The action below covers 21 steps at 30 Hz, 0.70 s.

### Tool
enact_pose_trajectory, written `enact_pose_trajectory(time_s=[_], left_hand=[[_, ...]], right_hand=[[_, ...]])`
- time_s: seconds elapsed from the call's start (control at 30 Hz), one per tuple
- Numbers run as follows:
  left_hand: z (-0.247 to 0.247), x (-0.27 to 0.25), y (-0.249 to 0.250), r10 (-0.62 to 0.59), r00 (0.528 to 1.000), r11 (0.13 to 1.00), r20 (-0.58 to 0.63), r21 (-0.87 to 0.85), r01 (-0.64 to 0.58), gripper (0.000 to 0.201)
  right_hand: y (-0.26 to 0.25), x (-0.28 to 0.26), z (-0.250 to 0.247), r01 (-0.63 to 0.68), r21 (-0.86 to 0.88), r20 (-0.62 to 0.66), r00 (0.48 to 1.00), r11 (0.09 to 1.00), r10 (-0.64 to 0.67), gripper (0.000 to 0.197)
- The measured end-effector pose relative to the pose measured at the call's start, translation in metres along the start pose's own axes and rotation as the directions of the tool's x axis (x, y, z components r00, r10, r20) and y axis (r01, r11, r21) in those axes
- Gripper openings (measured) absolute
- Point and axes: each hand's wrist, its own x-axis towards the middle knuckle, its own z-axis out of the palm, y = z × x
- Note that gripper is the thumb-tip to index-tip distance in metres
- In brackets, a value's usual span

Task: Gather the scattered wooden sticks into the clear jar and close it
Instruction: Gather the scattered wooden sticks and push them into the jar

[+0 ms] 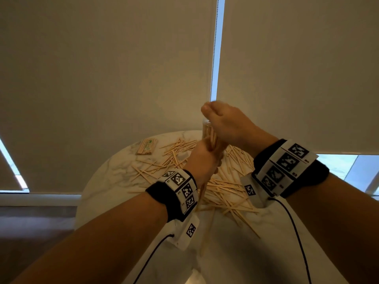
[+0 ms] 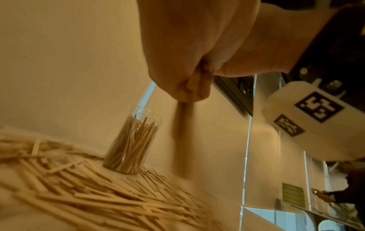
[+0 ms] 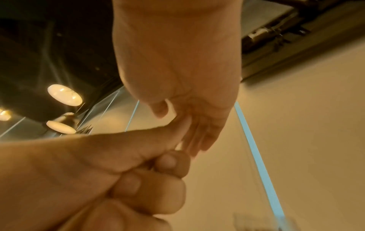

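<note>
Head view: the round white marble desk (image 1: 106,177) is littered with thin pale wooden sticks (image 1: 223,191), and the left hand (image 1: 202,160) grips a bundle of them in front of the clear cylindrical jar (image 1: 207,128), with the right hand (image 1: 227,124) above. Left wrist view: the jar (image 2: 132,143) stands upright on the desk, lidless and roughly full, while a large heap lies around it; fingers (image 2: 189,87) curl round the blurred bundle (image 2: 182,140). Right wrist view: the right hand's fingers (image 3: 199,136) are straight, pressed together, touching the left fist (image 3: 126,171). I judge gathering well short of done; no lid is visible.
</note>
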Motion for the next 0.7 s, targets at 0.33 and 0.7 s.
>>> enact_pose_trajectory(time_s=[0.33, 0.7], left_hand=[[-0.036, 0.02, 0.011, -0.1, 0.97, 0.953, -0.22, -0.3, 0.031, 0.03], [-0.035, 0.023, 0.011, -0.157, 0.931, 0.828, -0.328, -0.558, -0.057, 0.026]], right_hand=[[0.022, -0.036, 0.009, -0.143, 0.215, 0.188, 0.977, 0.966, 0.103, 0.073], [0.03, -0.069, 0.054, -0.378, 0.311, 0.437, 0.872, 0.872, 0.222, 0.035]])
